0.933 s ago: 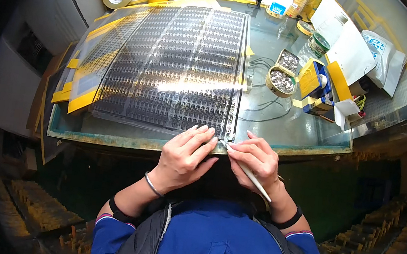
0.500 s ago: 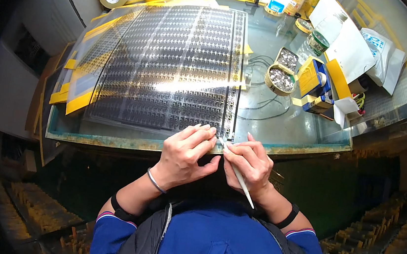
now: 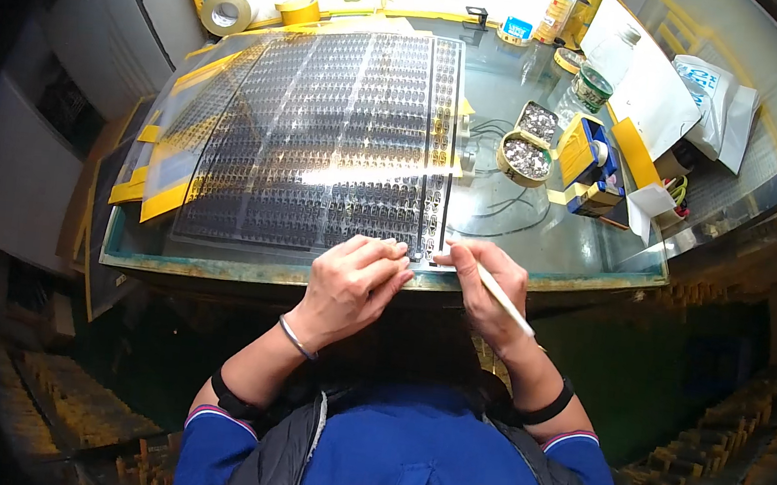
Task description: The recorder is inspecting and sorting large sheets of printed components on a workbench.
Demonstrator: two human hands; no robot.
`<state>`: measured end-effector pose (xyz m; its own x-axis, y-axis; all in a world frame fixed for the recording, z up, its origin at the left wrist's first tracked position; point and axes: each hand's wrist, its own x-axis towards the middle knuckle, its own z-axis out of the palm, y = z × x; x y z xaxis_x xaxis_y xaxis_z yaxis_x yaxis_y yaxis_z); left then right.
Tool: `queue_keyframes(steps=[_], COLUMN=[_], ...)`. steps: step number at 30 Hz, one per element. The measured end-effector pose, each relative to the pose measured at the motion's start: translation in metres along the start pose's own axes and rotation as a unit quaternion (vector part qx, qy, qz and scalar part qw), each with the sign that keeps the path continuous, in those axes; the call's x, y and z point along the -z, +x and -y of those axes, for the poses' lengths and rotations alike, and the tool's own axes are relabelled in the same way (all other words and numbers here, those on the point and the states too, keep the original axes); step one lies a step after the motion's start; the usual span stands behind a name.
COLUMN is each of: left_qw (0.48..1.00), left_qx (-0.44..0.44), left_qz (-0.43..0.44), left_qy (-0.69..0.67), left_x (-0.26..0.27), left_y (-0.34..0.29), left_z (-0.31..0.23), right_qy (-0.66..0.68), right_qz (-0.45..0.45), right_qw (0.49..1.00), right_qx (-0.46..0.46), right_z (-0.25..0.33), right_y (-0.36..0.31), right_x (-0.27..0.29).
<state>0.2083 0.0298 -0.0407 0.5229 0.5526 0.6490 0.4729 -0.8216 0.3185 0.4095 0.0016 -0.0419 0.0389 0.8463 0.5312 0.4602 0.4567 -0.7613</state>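
A large transparent film sheet [image 3: 314,140], printed with dense rows of small dark patterns, lies on the glass table top. My left hand [image 3: 356,282] is at the sheet's near edge by its right corner, fingers curled together and thumb drawn in. What lies under those fingertips is hidden. Just right of it, my right hand [image 3: 494,296] grips a slim white pen-like tool [image 3: 503,304], its tapered end slanting back toward my wrist. The fingers of this hand sit over the sheet's near right corner, beside the printed border strip, and hide part of the tool's working end.
Two open tins [image 3: 524,157] of small pale bits stand right of the sheet. Beyond them are a blue and yellow tape dispenser [image 3: 593,167], a glass jar [image 3: 588,91] and a white bag [image 3: 706,101]. Tape rolls [image 3: 226,13] stand at the back left.
My right hand has shifted slightly right and away from my left hand, the tool turning with it. My left hand stays nearly in place. The view has tilted a little.
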Motion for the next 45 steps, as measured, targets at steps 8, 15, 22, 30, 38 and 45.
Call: queue_keyframes(steps=[8,15,22,30,38,45], left_qw=[0.987,0.982,0.984,0.988,0.996,0.999], left_qx=[0.111,0.095,-0.017,-0.003,0.035,-0.003], left_qz=[0.082,0.148,0.178,0.153,0.042,0.034], left_qy=[-0.083,-0.071,-0.004,-0.011,-0.071,0.040], left_x=[0.005,0.002,0.000,-0.006,0.004,0.005], left_y=[0.026,0.034,0.037,0.034,0.008,-0.002], left_z=[0.009,0.010,0.013,0.013,0.007,-0.017], right_qy=[-0.066,-0.078,-0.061,-0.085,0.056,-0.057], right_qz=[0.081,0.116,0.123,0.097,0.104,0.057], right_qw=[0.988,0.984,0.988,0.989,0.993,0.994], right_qx=[0.111,0.113,0.068,0.073,-0.001,0.074], right_z=[-0.014,-0.011,-0.009,-0.011,-0.010,-0.004], right_y=[0.011,0.010,0.009,0.007,0.005,0.006], right_x=[-0.007,-0.001,-0.002,-0.005,-0.003,-0.011])
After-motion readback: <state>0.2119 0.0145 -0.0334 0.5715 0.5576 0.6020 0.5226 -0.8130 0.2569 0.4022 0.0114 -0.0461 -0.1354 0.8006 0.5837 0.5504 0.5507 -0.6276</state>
